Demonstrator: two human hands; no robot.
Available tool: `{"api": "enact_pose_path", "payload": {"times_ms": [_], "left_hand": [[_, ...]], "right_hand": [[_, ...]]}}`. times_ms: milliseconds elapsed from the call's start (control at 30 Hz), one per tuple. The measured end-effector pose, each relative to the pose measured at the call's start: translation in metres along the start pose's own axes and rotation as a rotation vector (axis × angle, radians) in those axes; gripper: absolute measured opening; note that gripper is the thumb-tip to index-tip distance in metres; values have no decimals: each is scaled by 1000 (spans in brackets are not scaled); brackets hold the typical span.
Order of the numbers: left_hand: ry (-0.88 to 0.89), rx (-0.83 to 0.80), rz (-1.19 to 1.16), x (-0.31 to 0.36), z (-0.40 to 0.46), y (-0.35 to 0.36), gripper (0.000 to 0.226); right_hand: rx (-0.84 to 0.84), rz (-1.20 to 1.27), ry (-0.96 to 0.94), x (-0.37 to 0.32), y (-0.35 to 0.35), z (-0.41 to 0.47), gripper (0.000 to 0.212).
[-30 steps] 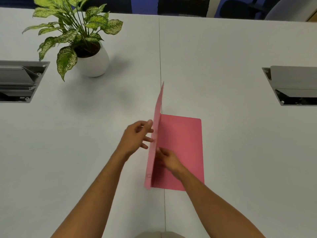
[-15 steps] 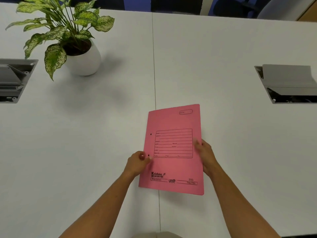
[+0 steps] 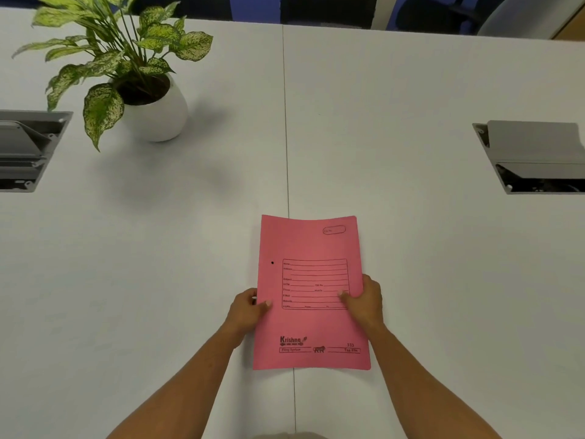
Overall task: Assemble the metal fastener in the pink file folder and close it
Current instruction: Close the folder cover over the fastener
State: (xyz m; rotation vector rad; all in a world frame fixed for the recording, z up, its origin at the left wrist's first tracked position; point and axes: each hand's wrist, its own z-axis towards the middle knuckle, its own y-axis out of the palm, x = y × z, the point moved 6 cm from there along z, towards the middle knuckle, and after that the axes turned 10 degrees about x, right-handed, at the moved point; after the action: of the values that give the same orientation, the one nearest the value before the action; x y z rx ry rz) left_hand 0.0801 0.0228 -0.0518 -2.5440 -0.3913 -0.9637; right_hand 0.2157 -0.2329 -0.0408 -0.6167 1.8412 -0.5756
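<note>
The pink file folder [image 3: 310, 248] is closed, its printed front cover facing up, and sits over the seam of the white table [image 3: 411, 248]. My left hand [image 3: 245, 313] grips its left edge with the thumb on the cover. My right hand [image 3: 364, 299] grips the right edge, thumb on the printed form. One punch hole shows near the left edge. The metal fastener is hidden from view.
A potted plant in a white pot [image 3: 158, 115] stands at the back left. Open grey cable boxes are set into the table at the left edge [image 3: 28, 150] and the right edge [image 3: 535, 156]. Office chairs stand beyond the far edge.
One second ago the front cover stood upright; it has since swung down shut. Both hands moved to the folder's side edges, and the folder now lies straighter in front of me.
</note>
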Motion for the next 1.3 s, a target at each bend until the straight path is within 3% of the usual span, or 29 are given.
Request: {"api": "enact_pose_path", "payload": {"times_ms": [167, 300, 433, 567, 667, 900, 1300], "left_hand": [[10, -28, -114, -2, -1, -3, 17], [-8, -46, -183, -3, -1, -11, 21], [-10, -22, -220, 0, 4, -25, 23], [-4, 69, -226, 8, 15, -41, 17], [10, 159, -195, 17, 29, -57, 20], [90, 302, -185, 55, 64, -98, 51], [187, 463, -44, 123, 166, -152, 57]], "right_hand": [[13, 89, 38, 10, 2, -9, 57], [-38, 303, 195, 16, 5, -10, 48], [-130, 349, 243, 14, 15, -8, 29], [-179, 376, 160, -6, 32, -9, 18], [-173, 365, 88, -28, 45, -6, 21], [-123, 319, -12, -92, 78, 21, 34], [-92, 182, -129, -181, 159, 101, 43]]}}
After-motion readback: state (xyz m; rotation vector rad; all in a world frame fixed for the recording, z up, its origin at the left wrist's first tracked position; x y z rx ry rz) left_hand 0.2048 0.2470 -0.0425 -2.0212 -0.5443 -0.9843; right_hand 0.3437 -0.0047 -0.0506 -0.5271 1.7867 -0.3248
